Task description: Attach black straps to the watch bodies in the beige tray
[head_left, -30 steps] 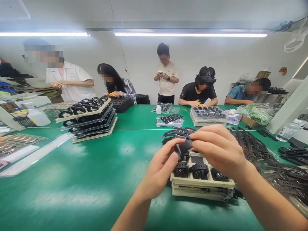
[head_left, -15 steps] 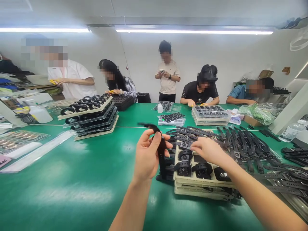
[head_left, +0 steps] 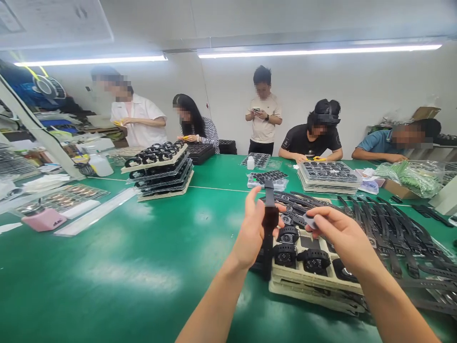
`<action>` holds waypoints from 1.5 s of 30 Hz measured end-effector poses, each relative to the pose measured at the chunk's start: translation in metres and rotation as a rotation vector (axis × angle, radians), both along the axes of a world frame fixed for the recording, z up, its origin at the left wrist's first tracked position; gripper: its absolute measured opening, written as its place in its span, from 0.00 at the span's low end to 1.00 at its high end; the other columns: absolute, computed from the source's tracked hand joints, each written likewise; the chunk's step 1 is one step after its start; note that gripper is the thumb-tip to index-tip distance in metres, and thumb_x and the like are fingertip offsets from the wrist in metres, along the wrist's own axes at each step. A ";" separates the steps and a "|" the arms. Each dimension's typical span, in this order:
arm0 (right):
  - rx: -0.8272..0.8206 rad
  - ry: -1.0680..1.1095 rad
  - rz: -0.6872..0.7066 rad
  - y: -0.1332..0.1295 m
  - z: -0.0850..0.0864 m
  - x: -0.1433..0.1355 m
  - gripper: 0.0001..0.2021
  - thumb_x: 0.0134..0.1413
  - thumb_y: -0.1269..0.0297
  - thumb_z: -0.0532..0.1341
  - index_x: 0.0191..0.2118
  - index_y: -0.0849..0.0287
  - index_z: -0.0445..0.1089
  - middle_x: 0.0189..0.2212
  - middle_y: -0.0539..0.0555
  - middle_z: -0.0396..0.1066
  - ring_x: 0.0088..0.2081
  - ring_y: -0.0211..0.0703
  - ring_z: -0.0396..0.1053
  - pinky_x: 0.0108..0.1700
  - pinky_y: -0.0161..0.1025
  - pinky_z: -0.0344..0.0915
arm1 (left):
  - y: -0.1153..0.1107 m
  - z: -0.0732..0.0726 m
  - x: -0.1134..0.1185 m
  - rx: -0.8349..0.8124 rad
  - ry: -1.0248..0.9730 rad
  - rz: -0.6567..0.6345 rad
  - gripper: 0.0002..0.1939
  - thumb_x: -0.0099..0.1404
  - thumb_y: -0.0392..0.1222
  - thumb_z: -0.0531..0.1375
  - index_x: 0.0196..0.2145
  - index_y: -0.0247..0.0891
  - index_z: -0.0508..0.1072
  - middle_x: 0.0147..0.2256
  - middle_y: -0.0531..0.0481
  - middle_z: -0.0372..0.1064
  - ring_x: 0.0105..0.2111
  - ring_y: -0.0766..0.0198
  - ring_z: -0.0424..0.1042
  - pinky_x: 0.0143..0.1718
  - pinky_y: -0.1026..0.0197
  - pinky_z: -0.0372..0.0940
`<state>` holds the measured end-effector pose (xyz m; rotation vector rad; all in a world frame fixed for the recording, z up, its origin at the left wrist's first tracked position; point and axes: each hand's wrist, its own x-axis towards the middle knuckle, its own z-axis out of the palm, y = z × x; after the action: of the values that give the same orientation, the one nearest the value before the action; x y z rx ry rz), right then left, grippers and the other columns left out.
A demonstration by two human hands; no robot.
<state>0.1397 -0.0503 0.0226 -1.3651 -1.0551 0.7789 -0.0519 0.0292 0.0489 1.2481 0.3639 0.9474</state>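
Note:
A black smartwatch (head_left: 271, 216) hangs upright in my left hand (head_left: 252, 233), its strap ends pointing up and down. Between the thumb and fingers of my right hand (head_left: 337, 228) is a small grey disc (head_left: 310, 221). Both hands are over the left and back part of a cream tray stack (head_left: 314, 288). Coiled black watches (head_left: 314, 261) lie in the top tray's compartments. More watches with straps laid out (head_left: 385, 224) spread behind and to the right of the stack.
On the green table (head_left: 135, 267), a tall tray stack (head_left: 166, 178) stands at left and another stack (head_left: 328, 178) at the back right. A pink box (head_left: 44, 216) is far left. Several people are across the table.
The view has turned left. The watch in my left hand is now straight, its dark face showing. My right hand has drawn back from the tray, and a grey disc shows in its fingers.

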 end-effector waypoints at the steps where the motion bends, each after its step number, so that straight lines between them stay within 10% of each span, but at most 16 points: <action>1: 0.029 -0.018 -0.010 -0.003 0.000 -0.007 0.41 0.44 0.36 0.64 0.59 0.58 0.61 0.41 0.55 0.70 0.35 0.25 0.70 0.40 0.23 0.73 | -0.003 -0.002 0.001 0.063 0.062 0.021 0.39 0.67 0.64 0.53 0.67 0.59 0.36 0.46 0.48 0.68 0.29 0.75 0.67 0.30 0.70 0.63; 3: 0.082 -0.052 -0.012 -0.007 -0.001 -0.019 0.42 0.45 0.39 0.65 0.61 0.54 0.54 0.41 0.53 0.70 0.38 0.26 0.71 0.41 0.24 0.73 | -0.008 -0.006 0.003 0.203 0.182 0.032 0.39 0.66 0.61 0.58 0.67 0.60 0.41 0.47 0.50 0.68 0.32 0.77 0.67 0.33 0.71 0.65; 6: 0.086 -0.190 -0.031 -0.009 -0.003 -0.029 0.30 0.49 0.40 0.63 0.48 0.61 0.67 0.41 0.55 0.70 0.38 0.24 0.69 0.39 0.18 0.69 | -0.012 -0.011 0.008 0.447 0.345 0.106 0.21 0.65 0.56 0.60 0.51 0.43 0.70 0.45 0.51 0.69 0.42 0.76 0.69 0.46 0.73 0.66; 9: 0.164 -0.238 -0.029 -0.008 -0.004 -0.031 0.24 0.53 0.44 0.60 0.41 0.62 0.74 0.44 0.55 0.69 0.39 0.22 0.68 0.39 0.17 0.68 | -0.010 -0.015 0.012 0.581 0.392 0.216 0.16 0.67 0.53 0.59 0.41 0.39 0.77 0.41 0.52 0.71 0.43 0.78 0.69 0.47 0.74 0.63; 14: 0.236 0.012 -0.070 -0.003 -0.008 -0.035 0.32 0.48 0.45 0.65 0.56 0.59 0.65 0.39 0.54 0.68 0.33 0.22 0.68 0.37 0.22 0.72 | -0.005 -0.023 0.017 0.625 0.327 0.281 0.16 0.68 0.51 0.58 0.35 0.34 0.76 0.34 0.50 0.70 0.36 0.78 0.67 0.40 0.73 0.62; 19: 0.171 0.099 -0.184 0.003 -0.012 -0.035 0.33 0.42 0.40 0.67 0.45 0.66 0.68 0.34 0.54 0.69 0.31 0.22 0.67 0.33 0.19 0.68 | -0.006 -0.032 0.023 0.542 0.294 0.286 0.19 0.67 0.54 0.58 0.35 0.31 0.74 0.33 0.47 0.69 0.37 0.75 0.68 0.39 0.72 0.63; 26: 0.244 0.079 -0.246 -0.002 -0.011 -0.029 0.31 0.42 0.42 0.67 0.44 0.64 0.67 0.31 0.52 0.67 0.30 0.21 0.66 0.33 0.17 0.67 | -0.011 -0.029 0.020 0.123 0.040 -0.046 0.35 0.68 0.67 0.48 0.65 0.49 0.44 0.53 0.43 0.63 0.37 0.75 0.69 0.33 0.73 0.65; 33: 0.239 -0.037 -0.083 -0.008 -0.016 -0.047 0.26 0.49 0.45 0.64 0.47 0.61 0.73 0.39 0.55 0.72 0.36 0.20 0.70 0.40 0.14 0.69 | -0.023 -0.015 0.010 -0.024 -0.012 -0.193 0.45 0.61 0.77 0.44 0.65 0.45 0.51 0.57 0.42 0.60 0.50 0.67 0.68 0.45 0.69 0.67; 45: 0.302 -0.150 -0.233 -0.005 -0.030 -0.047 0.19 0.53 0.49 0.63 0.42 0.60 0.76 0.48 0.53 0.72 0.48 0.28 0.74 0.50 0.18 0.72 | -0.036 -0.020 0.015 -0.076 -0.034 -0.246 0.42 0.64 0.75 0.44 0.65 0.47 0.55 0.61 0.47 0.57 0.61 0.60 0.62 0.56 0.64 0.63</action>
<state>0.0929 -0.0548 -0.0070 -1.2699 -1.0587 0.3340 -0.0368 -0.0064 0.0290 1.1751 0.2116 0.7368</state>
